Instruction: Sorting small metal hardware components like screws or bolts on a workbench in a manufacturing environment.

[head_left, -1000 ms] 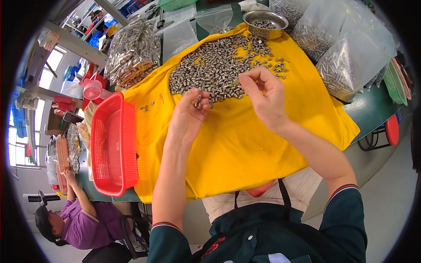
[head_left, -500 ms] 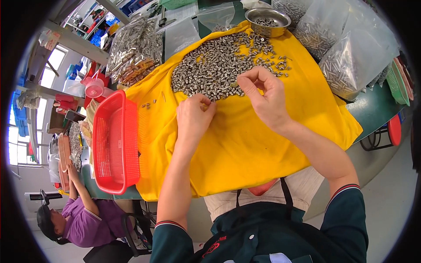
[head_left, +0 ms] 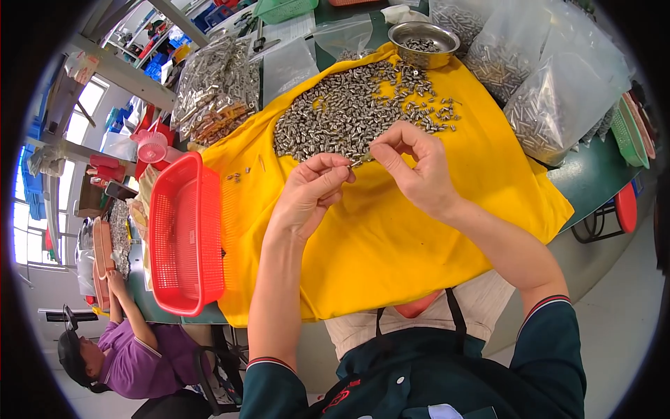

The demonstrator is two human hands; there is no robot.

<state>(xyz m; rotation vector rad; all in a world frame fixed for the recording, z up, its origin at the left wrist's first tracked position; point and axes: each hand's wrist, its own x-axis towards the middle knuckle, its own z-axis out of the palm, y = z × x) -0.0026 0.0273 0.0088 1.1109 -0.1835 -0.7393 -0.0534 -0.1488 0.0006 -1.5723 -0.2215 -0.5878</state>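
Observation:
A broad pile of small metal cylinders (head_left: 328,115) lies on a yellow cloth (head_left: 398,237). Over the pile's near edge, my left hand (head_left: 310,192) pinches a tiny dark metal piece between thumb and forefinger. Close beside it on the right, my right hand (head_left: 419,167) is closed in a pinch too, on a thin yellowish piece pointing toward the left fingertips. The fingers hide most of both pieces. A few loose cylinders (head_left: 236,177) and a thin pin lie on the cloth left of the pile.
A red plastic basket (head_left: 199,244) stands at the left. Behind the pile are a steel bowl (head_left: 424,59) and a bag of metal parts (head_left: 216,84); more filled bags (head_left: 541,115) stand at the right. A co-worker (head_left: 139,356) sits at the far left.
My left hand has lifted off the pile's edge and turned so its fingers show. My right hand has come slightly lower and left, bringing the two pinches closer together.

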